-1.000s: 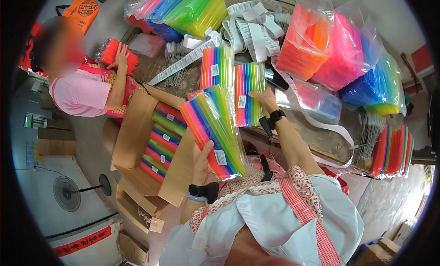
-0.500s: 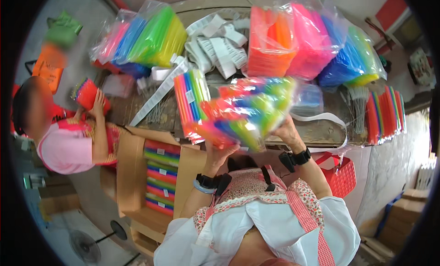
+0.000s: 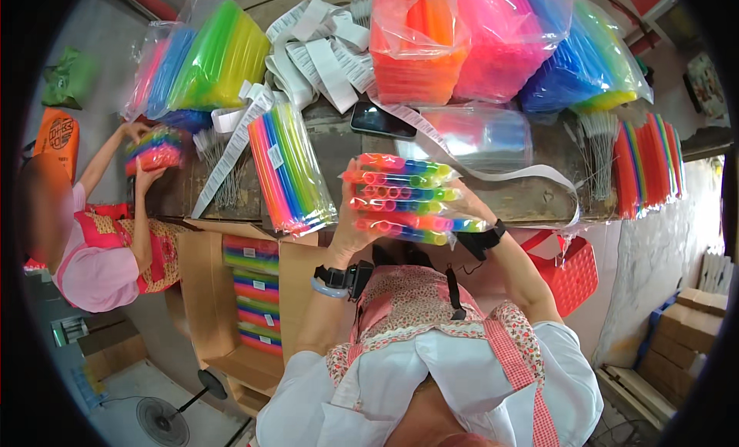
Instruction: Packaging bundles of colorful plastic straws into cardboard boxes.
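Plastic-wrapped, stacked ends-up: rainbow packs (image 3: pixel 402 193), clamped between left hand (image 3: pixel 349 230) and right hand (image 3: pixel 471 205) at near edge of table (image 3: pixel 523 199). Likely to slide apart or drop if squeezed unevenly.

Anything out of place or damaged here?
No spill or clear damage shows. The white label strip lies in a tangled heap, one tail trailing past the phone across the worktable. The held tube packs look slightly askew, the lower right end jutting out.
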A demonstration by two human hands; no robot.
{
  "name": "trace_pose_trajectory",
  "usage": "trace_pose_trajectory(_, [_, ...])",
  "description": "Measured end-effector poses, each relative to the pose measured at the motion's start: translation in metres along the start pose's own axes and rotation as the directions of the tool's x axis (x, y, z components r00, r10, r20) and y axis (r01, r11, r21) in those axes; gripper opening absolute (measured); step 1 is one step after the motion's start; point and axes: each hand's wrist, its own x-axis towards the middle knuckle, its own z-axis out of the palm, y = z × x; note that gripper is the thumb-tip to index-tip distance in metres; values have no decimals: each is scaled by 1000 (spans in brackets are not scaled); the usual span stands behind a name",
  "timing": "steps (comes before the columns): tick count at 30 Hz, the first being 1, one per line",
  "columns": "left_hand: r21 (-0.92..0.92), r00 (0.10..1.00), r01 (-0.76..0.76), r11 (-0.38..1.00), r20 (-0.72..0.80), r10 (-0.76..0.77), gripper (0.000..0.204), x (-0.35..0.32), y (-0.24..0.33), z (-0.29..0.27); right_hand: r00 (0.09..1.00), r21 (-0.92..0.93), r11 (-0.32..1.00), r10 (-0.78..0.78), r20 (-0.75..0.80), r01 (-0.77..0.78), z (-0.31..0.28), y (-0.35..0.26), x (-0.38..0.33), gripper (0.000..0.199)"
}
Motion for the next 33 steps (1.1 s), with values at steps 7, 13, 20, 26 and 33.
trace_pose_trajectory(7, [-252, 994, 106, 962, 65, -93, 106, -8, 17, -6, 977, -361, 909, -210, 42, 210, -10, 13, -8, 57])
trace_pose_trajectory(13, [-321, 996, 79, 944, 63, -62, 94, 2, 10, -6, 973, 284, 935, -175, -150, 212, 18, 39, 10, 58])
trace_pose_trajectory(20, [-47, 993, -48, 998, 102, 53, 82, 5, -3, -26, 878, 167, 909, -301, -372, 383, 53, 15, 7, 68])
trace_pose_trajectory(26, [-300, 985, 171, 938, 45, -165, 78, -1, 5, -11, 849, -269, 903, -414, -329, 336, 81, -5, 7, 82])
trace_pose_trajectory(33, [-353, 989, 122, 928, -32, -142, 74, -2, -4, -12, 861, -55, 895, -440, -255, 442, 85, 4, 1, 77])
